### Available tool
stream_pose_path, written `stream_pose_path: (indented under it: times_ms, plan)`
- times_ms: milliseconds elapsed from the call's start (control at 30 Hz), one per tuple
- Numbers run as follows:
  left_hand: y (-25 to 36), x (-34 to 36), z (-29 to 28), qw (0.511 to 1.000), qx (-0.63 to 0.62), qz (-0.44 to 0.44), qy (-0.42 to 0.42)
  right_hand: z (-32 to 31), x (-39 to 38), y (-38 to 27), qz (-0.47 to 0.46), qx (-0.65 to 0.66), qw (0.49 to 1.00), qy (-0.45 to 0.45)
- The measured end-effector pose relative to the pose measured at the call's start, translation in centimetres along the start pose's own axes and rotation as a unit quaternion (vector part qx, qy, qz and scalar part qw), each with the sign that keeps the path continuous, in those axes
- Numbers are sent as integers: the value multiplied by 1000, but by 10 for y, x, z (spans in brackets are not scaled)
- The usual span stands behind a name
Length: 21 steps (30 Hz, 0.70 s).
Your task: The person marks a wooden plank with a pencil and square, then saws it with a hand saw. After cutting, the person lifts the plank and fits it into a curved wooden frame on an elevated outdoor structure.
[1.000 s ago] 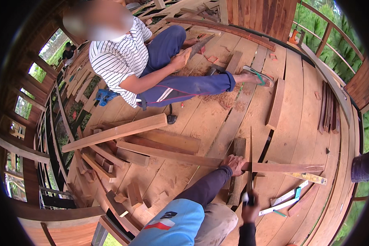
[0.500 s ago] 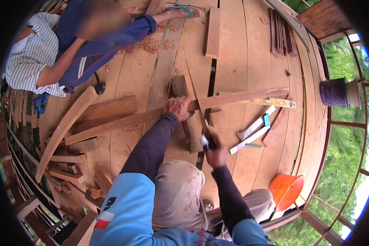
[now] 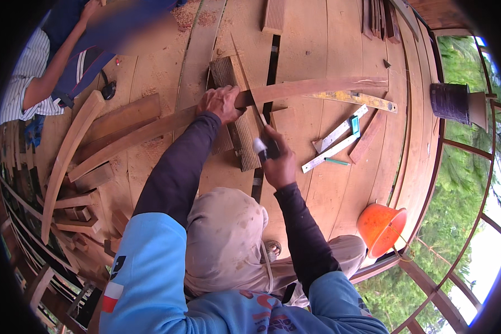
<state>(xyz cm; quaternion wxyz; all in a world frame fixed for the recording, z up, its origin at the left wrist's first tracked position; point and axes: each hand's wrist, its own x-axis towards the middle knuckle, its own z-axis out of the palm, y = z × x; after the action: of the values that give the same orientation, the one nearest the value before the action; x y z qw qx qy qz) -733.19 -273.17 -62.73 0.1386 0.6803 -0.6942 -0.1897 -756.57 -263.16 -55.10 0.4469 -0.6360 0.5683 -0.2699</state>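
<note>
My left hand [image 3: 220, 103] presses and grips a long reddish wooden strip [image 3: 317, 86] laid across a weathered, ridged timber block [image 3: 245, 153]. Just right of those fingers, a handsaw blade [image 3: 240, 61] crosses the strip. My right hand [image 3: 278, 156] is closed on the saw's handle, nearer my body. To the right lie a yellow spirit level [image 3: 385, 104], two metal squares [image 3: 320, 161], one with a teal stock [image 3: 354, 127], and a green pencil [image 3: 335, 161]. The wood directly under my left palm is hidden.
A co-worker [image 3: 50, 67] in a striped shirt sits at upper left. Loose timbers [image 3: 72, 145] lie at left, more boards [image 3: 378, 19] at upper right. An orange bucket [image 3: 381, 228] and a dark bucket [image 3: 450, 103] are by the railed edge [image 3: 465, 147]. A gap [image 3: 270, 78] runs between floorboards.
The view has swung downward and rightward, bringing the orange bucket into sight. My right hand has pushed the saw slightly forward across the strip; my left hand still grips it.
</note>
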Motion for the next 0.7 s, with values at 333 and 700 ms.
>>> stream_pose_path:
  times_ms: [333,700]
  plan:
    - [-17,-6,0,1000,-9,-11,9,-54,-187,-1,70,-28,997,1]
    - [-20,11,-13,1000,5,-3,18,-29,-124,-14,45,-25,998,-20]
